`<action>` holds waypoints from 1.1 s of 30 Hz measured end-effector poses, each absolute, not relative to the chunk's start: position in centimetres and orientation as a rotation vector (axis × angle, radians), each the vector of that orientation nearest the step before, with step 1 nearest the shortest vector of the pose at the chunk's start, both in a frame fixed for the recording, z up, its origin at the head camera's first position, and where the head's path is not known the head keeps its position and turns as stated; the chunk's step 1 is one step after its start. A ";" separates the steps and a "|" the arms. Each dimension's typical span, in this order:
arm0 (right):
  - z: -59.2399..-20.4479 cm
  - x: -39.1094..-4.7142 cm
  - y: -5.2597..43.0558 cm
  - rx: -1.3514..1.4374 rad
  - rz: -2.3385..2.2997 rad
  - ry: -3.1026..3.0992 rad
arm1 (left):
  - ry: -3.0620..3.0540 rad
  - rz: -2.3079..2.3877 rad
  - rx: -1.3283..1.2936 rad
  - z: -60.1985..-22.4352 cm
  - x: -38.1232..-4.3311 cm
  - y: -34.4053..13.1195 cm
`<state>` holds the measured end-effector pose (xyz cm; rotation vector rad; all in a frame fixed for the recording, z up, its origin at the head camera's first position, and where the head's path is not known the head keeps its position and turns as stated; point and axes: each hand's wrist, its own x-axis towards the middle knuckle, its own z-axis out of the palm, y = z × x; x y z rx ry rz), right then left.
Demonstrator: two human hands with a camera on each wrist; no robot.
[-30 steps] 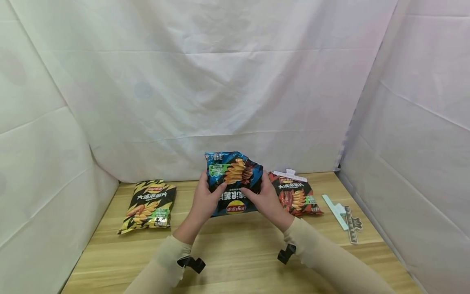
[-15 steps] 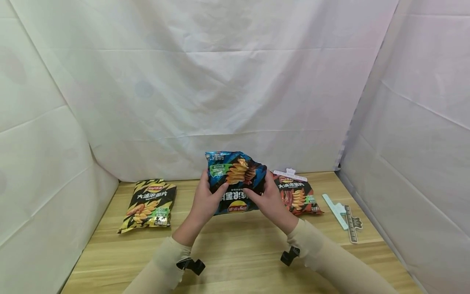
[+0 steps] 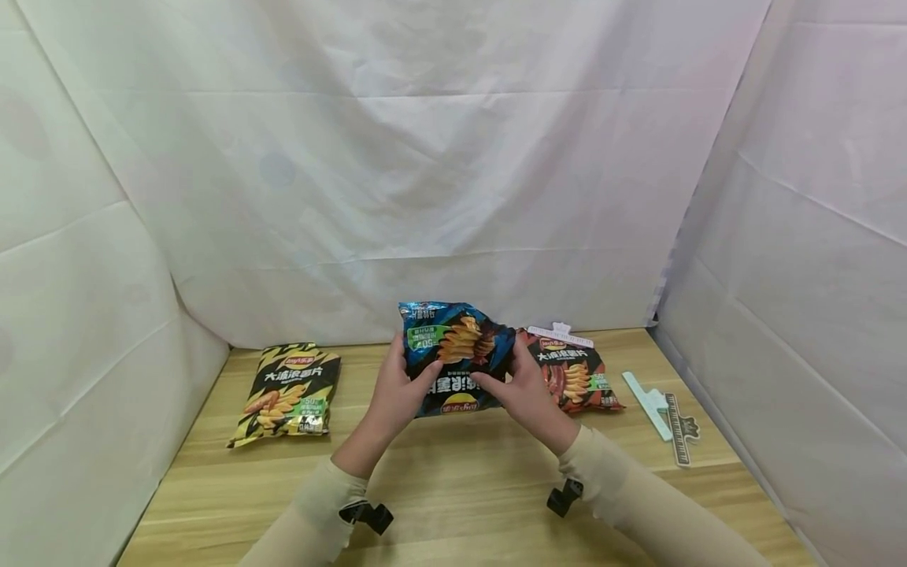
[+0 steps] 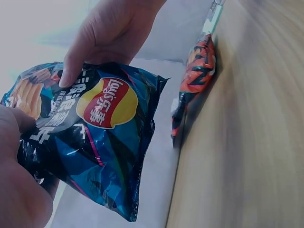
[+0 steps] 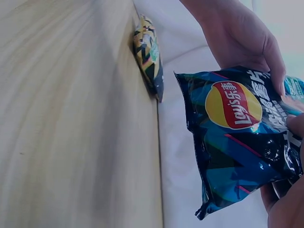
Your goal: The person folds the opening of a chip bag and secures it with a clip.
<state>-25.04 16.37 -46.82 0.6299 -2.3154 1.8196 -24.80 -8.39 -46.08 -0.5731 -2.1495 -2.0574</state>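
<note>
A blue and black bag of potato chips [image 3: 457, 346] is held up over the middle of the table, its print upside down in the head view. My left hand [image 3: 400, 394] grips one side of it, thumb on the front face. On the opposite side my right hand [image 3: 524, 390] grips it the same way, fingers behind the bag. Both wrist views show the yellow and red logo on the blue bag [image 4: 111, 156] and its sealed edge hanging clear of the table. The bag's back is hidden.
On the left of the wooden table [image 3: 453, 496] lies a yellow and black chip bag [image 3: 286, 394]. A red chip bag [image 3: 574, 378] with a white clip [image 3: 560, 336] lies at the right. Farther right are a mint clip [image 3: 648, 405] and a clear, dark-marked clip [image 3: 680, 431]. White cloth [image 3: 425, 157] encloses the table.
Both hands have shifted slightly right with the blue chip bag, and its top edge sits a little lower. The right side of the bag looks more folded in.
</note>
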 end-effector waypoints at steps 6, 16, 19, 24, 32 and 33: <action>-48.7 -24.9 17.0 0.587 1.887 -2.385 | -2.234 -2.109 -0.508 -48.0 -24.9 -8.8; -51.6 -24.4 18.1 0.495 1.903 -2.519 | -2.318 -2.208 -0.466 -50.9 -24.8 -9.3; -52.0 -24.4 18.3 0.496 1.934 -2.515 | -2.324 -2.208 -0.463 -51.3 -24.7 -9.5; -52.0 -24.3 18.3 0.542 1.957 -2.487 | -2.334 -2.178 -0.474 -51.6 -24.7 -9.8; -52.1 -24.3 18.2 0.552 1.999 -2.463 | -2.361 -2.185 -0.468 -51.0 -24.6 -10.1; -52.1 -24.3 18.2 0.554 2.002 -2.460 | -2.363 -2.180 -0.474 -50.9 -24.6 -10.1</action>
